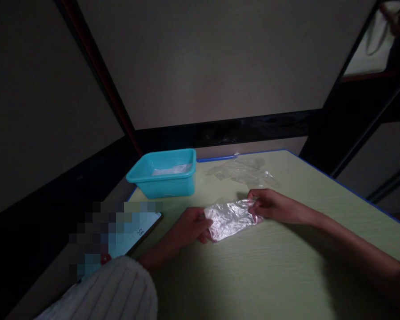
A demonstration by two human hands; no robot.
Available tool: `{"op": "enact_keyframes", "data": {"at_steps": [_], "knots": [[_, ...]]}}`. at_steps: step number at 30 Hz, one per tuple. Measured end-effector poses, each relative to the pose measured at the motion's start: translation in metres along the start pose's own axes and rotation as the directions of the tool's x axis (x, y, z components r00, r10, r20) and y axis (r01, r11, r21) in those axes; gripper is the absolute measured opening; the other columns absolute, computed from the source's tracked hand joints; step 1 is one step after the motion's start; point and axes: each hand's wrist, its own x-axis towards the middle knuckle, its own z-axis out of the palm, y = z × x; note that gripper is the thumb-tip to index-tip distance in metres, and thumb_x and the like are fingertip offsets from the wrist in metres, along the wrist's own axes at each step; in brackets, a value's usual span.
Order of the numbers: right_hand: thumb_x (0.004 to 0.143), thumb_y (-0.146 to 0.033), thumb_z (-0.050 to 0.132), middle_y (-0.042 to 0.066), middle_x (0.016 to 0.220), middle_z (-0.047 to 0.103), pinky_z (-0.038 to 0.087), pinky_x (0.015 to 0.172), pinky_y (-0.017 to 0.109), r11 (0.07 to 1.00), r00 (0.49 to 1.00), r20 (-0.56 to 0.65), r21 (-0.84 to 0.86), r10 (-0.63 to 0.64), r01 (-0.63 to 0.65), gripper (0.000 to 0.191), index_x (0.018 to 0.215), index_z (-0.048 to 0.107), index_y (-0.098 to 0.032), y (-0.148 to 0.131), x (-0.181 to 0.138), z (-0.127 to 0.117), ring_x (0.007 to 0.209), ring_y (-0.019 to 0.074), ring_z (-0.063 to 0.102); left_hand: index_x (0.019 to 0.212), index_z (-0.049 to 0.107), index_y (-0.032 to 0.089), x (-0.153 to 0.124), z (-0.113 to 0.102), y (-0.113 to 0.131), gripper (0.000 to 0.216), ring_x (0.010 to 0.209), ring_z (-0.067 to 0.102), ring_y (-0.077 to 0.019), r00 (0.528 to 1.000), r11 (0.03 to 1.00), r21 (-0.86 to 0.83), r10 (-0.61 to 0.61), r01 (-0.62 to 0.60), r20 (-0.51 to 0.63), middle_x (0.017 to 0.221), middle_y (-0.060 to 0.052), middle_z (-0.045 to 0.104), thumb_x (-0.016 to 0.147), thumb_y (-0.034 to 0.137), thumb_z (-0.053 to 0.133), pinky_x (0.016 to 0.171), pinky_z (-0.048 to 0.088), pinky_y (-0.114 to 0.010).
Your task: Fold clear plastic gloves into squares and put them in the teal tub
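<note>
Holding crinkled plastic at a pale table (blue-edged), dim wall behind.

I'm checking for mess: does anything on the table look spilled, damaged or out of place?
No spill shows. Slightly untidy: clear plastic lies loose and crumpled on the table, right of the teal basket. The held shiny plastic is wrinkled too.

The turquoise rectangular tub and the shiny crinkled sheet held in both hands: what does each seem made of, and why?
Turquoise rectangular tub: probably moulded plastic, smooth and satin, judging by its even colour and rounded rim.

Shiny crinkled sheet: likely thin, glossy plastic film; creases catch bright highlights, though foil is possible.
</note>
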Motion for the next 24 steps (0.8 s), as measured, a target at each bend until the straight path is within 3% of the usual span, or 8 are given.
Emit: {"op": "enact_keyframes", "data": {"at_steps": [6, 12, 17, 20, 24], "knots": [[0.07, -0.037, 0.058, -0.002, 0.056, 0.059, 0.038, 0.049, 0.026, 0.997, 0.994, -0.097, -0.061, 0.049, -0.055, 0.03, 0.086, 0.042, -0.018, 0.0, 0.001, 0.003, 0.051, 0.015, 0.056, 0.086, 0.046, 0.017, 0.006, 0.0, -0.006, 0.025, 0.053, 0.068, -0.0166, 0.996, 0.994, -0.072, -0.084, 0.082, -0.023, 0.058, 0.001, 0.065, 0.072, 0.025, 0.065, 0.049, 0.049, -0.021], [0.075, -0.026, 0.052, -0.004, 0.053, 0.056, 0.036, 0.047, 0.025, 0.938, 0.981, -0.191, -0.337, 0.014, -0.079, 0.024, 0.095, 0.043, -0.017, 0.001, -0.002, -0.003, 0.045, 0.0131, 0.05, 0.095, 0.04, 0.019, 0.004, 0.0, -0.004, 0.032, 0.056, 0.069, -0.0174, 0.992, 0.988, -0.1, -0.118, 0.114, -0.033, 0.06, 0.001, 0.067, 0.074, 0.023, 0.064, 0.054, 0.052, -0.024], [0.081, -0.023, 0.045, 0.003, 0.067, 0.061, 0.04, 0.052, 0.026, 0.821, 0.921, -0.326, -0.57, -0.213, -0.012, 0.016, 0.095, 0.049, -0.016, -0.009, -0.004, 0.001, 0.056, 0.0151, 0.055, 0.095, 0.036, 0.02, 0.002, 0.002, 0.002, 0.034, 0.056, 0.069, -0.0182, 0.989, 0.984, -0.109, -0.146, 0.142, -0.027, 0.059, 0.002, 0.067, 0.074, 0.021, 0.063, 0.055, 0.052, -0.025], [0.085, -0.021, 0.041, 0.008, 0.085, 0.064, 0.047, 0.065, 0.031, 0.783, 0.904, -0.263, -0.611, -0.337, 0.114, 0.016, 0.096, 0.051, -0.016, -0.014, -0.004, 0.01, 0.073, 0.0182, 0.06, 0.092, 0.034, 0.021, 0.001, 0.003, 0.006, 0.031, 0.055, 0.069, -0.0174, 0.987, 0.982, -0.111, -0.155, 0.151, -0.031, 0.057, 0.003, 0.067, 0.075, 0.019, 0.061, 0.054, 0.05, -0.023], [0.087, -0.02, 0.04, 0.014, 0.11, 0.061, 0.045, 0.086, 0.039, 0.721, 0.923, -0.099, -0.657, -0.372, 0.22, 0.028, 0.112, 0.049, -0.012, -0.013, -0.001, 0.021, 0.1, 0.0233, 0.058, 0.087, 0.031, 0.021, -0.003, 0.005, 0.013, 0.026, 0.051, 0.067, -0.0151, 0.984, 0.98, -0.105, -0.175, 0.17, -0.041, 0.055, 0.004, 0.067, 0.077, 0.013, 0.054, 0.049, 0.046, -0.02]]}}
